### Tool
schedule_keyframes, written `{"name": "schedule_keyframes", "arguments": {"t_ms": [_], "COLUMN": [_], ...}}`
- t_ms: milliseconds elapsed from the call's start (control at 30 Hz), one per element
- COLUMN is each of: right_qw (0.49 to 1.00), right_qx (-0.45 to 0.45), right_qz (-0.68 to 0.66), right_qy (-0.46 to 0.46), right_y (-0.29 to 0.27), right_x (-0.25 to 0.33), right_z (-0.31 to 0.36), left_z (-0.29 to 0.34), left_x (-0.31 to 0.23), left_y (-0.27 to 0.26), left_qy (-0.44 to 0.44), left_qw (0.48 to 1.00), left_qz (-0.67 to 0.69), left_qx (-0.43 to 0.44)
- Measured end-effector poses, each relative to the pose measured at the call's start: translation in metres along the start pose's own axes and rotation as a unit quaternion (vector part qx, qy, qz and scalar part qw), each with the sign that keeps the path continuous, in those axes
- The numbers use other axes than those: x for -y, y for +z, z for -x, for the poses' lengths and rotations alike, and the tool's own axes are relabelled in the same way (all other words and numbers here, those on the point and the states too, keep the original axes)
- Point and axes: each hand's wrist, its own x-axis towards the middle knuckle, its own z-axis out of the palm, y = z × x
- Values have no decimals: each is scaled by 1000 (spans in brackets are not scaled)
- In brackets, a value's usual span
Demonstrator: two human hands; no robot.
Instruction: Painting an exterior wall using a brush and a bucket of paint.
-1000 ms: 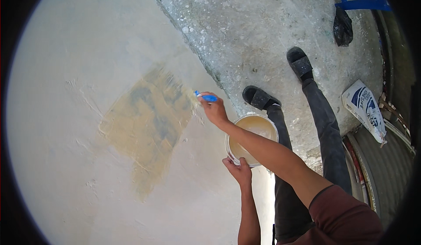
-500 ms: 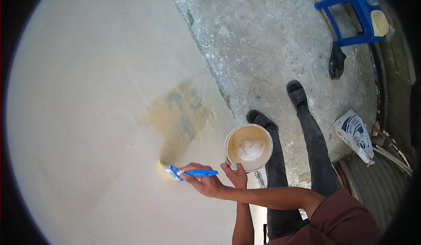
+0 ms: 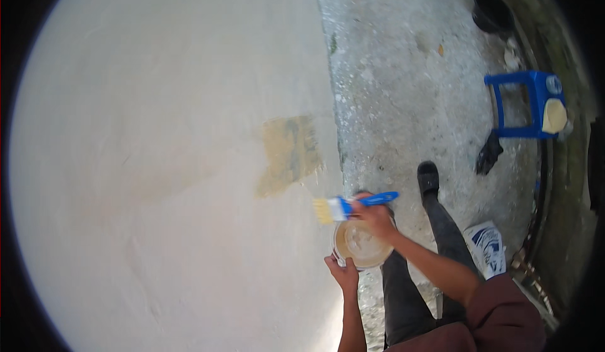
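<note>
A paintbrush (image 3: pixel 331 209) with a blue handle and pale yellow bristles is gripped in my right hand (image 3: pixel 375 219). It is held over the rim of a round whitish bucket (image 3: pixel 353 265), bristles pointing left toward the wall and clear of its surface. My left hand (image 3: pixel 343 272) has hold of the bucket's near-left edge, thumb on the rim. Inside the bucket the walls are tan and a paler patch shows at the bottom, partly covered by my right hand. On the pale wall (image 3: pixel 157 238) is a wet-looking tan patch (image 3: pixel 290 150) with greyish streaks.
A rough concrete floor (image 3: pixel 391 100) meets the wall along a straight edge. At the far right stand a blue plastic stool (image 3: pixel 539 100) with small containers on it, a black bag (image 3: pixel 488 153) and a black bucket (image 3: pixel 493 13). A printed white sack (image 3: pixel 486 251) lies beside my legs.
My right hand has lifted the paintbrush off the wall and carried it right, over the bucket. The view has shifted, bringing the black bucket into sight. My left hand still holds its bucket.
</note>
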Motion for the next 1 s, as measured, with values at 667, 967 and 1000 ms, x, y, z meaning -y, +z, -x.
{"name": "schedule_keyframes", "arguments": {"t_ms": [667,967,1000], "right_qw": [589,530,537], "right_qx": [209,286,298], "right_qz": [754,784,777], "right_qy": [-203,-147,-136], "right_y": [6,8,16], "right_x": [47,-1,2], "right_z": [246,302,308], "left_z": [206,269,272], "left_x": [-113,-85,-83], "left_y": [-113,-154,-158], "left_qy": [119,137,119], "left_qw": [993,982,985], "left_qz": [-1,21,22], "left_qx": [-19,-128,-127]}}
